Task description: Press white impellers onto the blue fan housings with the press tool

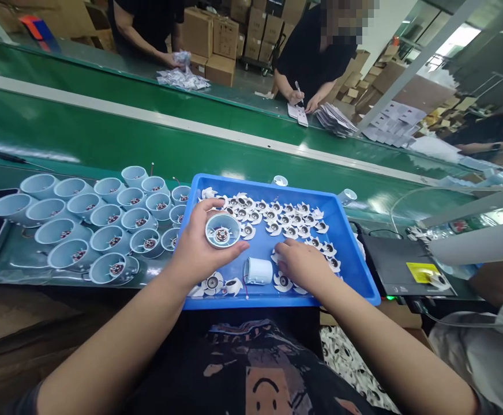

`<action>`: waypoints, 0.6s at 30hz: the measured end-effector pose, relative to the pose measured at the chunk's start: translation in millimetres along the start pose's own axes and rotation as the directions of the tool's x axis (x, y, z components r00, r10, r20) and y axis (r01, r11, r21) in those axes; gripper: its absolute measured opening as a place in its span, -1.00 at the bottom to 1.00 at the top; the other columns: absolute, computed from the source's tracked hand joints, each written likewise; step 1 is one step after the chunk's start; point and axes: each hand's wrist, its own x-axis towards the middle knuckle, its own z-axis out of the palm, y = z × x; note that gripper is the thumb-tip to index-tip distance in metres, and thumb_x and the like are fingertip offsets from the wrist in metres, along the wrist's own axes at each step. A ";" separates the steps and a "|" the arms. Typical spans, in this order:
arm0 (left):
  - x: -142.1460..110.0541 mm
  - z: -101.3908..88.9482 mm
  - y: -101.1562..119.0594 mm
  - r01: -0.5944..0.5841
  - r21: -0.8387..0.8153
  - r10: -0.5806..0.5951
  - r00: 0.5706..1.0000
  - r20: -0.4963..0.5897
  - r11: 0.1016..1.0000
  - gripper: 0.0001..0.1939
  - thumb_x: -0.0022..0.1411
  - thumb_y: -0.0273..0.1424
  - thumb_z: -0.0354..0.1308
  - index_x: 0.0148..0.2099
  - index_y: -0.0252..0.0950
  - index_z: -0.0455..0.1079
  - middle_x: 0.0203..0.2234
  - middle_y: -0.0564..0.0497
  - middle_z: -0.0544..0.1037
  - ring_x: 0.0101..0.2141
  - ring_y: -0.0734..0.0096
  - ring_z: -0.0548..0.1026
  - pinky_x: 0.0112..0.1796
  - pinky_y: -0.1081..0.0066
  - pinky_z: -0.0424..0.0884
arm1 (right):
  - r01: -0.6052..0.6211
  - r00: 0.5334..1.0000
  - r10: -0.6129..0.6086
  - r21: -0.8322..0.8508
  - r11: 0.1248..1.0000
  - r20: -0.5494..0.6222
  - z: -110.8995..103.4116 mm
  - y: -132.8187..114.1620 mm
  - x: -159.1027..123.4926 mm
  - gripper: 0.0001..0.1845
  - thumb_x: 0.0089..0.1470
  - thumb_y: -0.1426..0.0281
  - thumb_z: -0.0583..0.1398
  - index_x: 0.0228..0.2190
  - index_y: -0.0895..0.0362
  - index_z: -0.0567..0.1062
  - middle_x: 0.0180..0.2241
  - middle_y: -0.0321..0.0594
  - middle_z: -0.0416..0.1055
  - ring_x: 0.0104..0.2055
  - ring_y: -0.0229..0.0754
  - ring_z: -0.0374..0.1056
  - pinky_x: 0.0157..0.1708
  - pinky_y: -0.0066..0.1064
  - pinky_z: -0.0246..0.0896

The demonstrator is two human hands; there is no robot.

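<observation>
My left hand (199,236) is wrapped round a light blue fan housing (222,231), its open end facing me and a copper-wound motor showing inside. It is held above the blue tray (251,298). Over the tray's right half, my right hand (303,262) reaches down with curled fingers on a white fan impeller (276,257), which the fingers partly hide. Another blue housing (259,271) lies on its side between my hands, a thin wire by it. Several loose white impellers (285,219) with dark hubs spread across the tray's back and right.
Several blue housings with motors (113,242) stand in rows left of the tray. A black device with a yellow label (407,268) sits at the right. Beyond the green conveyor (182,138), one person handles small plastic bags (184,79) and another writes on a card (297,114).
</observation>
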 end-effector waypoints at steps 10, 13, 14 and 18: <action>-25.7 -14.8 11.0 -0.210 0.189 0.155 0.950 0.273 0.959 -0.49 0.01 -0.34 0.31 0.03 -0.15 0.31 0.05 -0.07 0.47 0.05 0.08 0.43 0.06 0.07 0.31 | 0.089 0.969 0.022 0.429 0.899 -0.248 -34.2 -16.9 -29.0 -0.74 0.17 0.40 0.12 -0.08 0.14 0.39 -0.16 -0.20 0.38 -0.41 -0.34 0.36 -0.38 -0.48 0.32; -29.2 -10.7 14.8 -0.336 0.322 0.216 0.909 0.356 0.885 -0.51 -0.06 -0.40 0.26 -0.02 -0.18 0.31 -0.13 -0.03 0.55 -0.13 0.09 0.51 -0.05 0.09 0.35 | 0.387 0.896 -0.123 0.615 0.687 -0.427 -45.5 -26.8 -47.0 -0.78 0.15 0.37 0.09 -0.16 0.14 0.39 -0.27 -0.24 0.38 -0.50 -0.40 0.31 -0.54 -0.56 0.22; -29.5 -8.8 16.5 -0.353 0.351 0.215 0.901 0.376 0.867 -0.55 -0.07 -0.39 0.25 -0.07 -0.19 0.31 -0.20 0.00 0.56 -0.20 0.11 0.52 -0.11 0.11 0.36 | 0.476 0.853 -0.152 0.625 0.618 -0.499 -47.2 -30.5 -51.1 -0.80 0.14 0.38 0.09 -0.18 0.14 0.40 -0.30 -0.25 0.37 -0.51 -0.40 0.30 -0.55 -0.55 0.20; -29.0 -2.7 24.3 -0.409 0.401 0.238 0.880 0.410 0.820 -0.73 0.03 -0.31 0.19 -0.19 -0.23 0.29 -0.31 0.00 0.56 -0.29 0.13 0.52 -0.19 0.14 0.32 | 0.575 0.778 -0.257 0.484 0.660 -0.574 -46.9 -41.9 -56.3 -0.80 0.11 0.48 0.15 -0.17 0.12 0.43 -0.29 -0.26 0.39 -0.45 -0.34 0.29 -0.42 -0.45 0.21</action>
